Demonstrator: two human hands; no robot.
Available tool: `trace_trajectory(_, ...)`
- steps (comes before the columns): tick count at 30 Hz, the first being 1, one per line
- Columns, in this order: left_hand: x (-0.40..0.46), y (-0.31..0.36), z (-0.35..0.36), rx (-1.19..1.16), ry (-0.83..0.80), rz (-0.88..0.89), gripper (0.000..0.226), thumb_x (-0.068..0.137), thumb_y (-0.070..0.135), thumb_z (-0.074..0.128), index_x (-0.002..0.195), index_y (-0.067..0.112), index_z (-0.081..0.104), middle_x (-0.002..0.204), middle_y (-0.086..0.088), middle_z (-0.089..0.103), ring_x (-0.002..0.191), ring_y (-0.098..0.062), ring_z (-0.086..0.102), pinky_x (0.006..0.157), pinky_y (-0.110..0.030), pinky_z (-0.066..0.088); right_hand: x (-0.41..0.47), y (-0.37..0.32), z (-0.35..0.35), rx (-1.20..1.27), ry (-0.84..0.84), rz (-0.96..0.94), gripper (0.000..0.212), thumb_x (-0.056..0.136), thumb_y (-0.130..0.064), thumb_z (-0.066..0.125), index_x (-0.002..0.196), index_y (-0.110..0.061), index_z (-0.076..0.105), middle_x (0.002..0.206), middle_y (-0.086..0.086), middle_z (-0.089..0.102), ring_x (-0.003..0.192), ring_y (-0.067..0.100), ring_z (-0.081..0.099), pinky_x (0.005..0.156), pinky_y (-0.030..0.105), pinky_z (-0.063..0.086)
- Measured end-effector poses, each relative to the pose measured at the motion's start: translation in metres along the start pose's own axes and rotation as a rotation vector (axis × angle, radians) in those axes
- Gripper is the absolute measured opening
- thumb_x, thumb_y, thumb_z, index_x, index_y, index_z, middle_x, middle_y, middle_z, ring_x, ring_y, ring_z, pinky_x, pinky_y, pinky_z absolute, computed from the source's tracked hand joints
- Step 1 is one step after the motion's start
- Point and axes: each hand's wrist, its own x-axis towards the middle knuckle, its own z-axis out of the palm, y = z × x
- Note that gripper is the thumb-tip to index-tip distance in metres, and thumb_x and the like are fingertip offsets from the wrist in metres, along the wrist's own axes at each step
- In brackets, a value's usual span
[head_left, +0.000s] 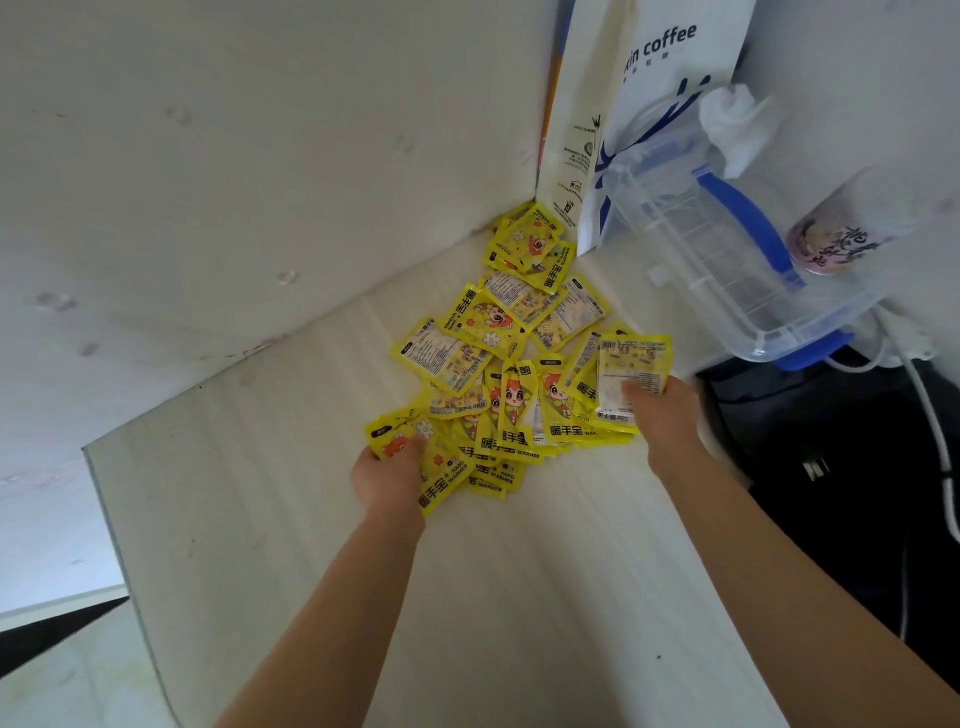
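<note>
Head view: yellow hand-warmer packets (498, 332) lie heaped on the bench (260, 467), spreading toward the wall corner. Left hand (389, 478) grips one packet (400, 436) at the pile's near edge; right hand (667, 415) holds a small stack (631, 374) at the pile's right side. Risk: slick sachets may slide out of that stack & scatter, or a wide sweep may knock the clear box (737, 291) nr the right hand.

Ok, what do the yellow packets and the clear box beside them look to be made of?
The yellow packets: thin glossy printed film, likely plastic or foil laminate; they crease and flex where the left hand and right hand grip them. The clear box: rigid see-through plastic, moulded ribs showing through; its blue handle looks like opaque plastic.
</note>
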Motion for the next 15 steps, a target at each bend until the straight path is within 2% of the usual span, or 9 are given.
trace_trajectory(6, 0.007, 0.007, 0.001, -0.091, -0.03, -0.124, 0.013, 0.081, 0.005, 0.075, 0.087, 0.011, 0.065, 0.075, -0.007, 0.067, 0.062, -0.024, 0.065, 0.062, -0.039, 0.057, 0.0, 0.003, -0.005, 0.046, -0.053, -0.004, 0.02, 0.086, -0.015, 0.067, 0.107, -0.014, 0.067, 0.1, 0.004, 0.068, 0.09, 0.024, 0.066, 0.076, 0.033, 0.053)
trace_trajectory(15, 0.011, 0.006, 0.003, -0.057, -0.06, -0.113, 0.014, 0.081, 0.005, 0.075, 0.084, 0.013, 0.063, 0.081, -0.01, 0.069, 0.067, -0.027, 0.067, 0.067, -0.046, 0.059, -0.01, 0.012, -0.008, 0.063, -0.071, -0.011, 0.022, 0.087, -0.015, 0.067, 0.109, -0.012, 0.065, 0.102, 0.004, 0.068, 0.089, 0.022, 0.066, 0.071, 0.03, 0.05)
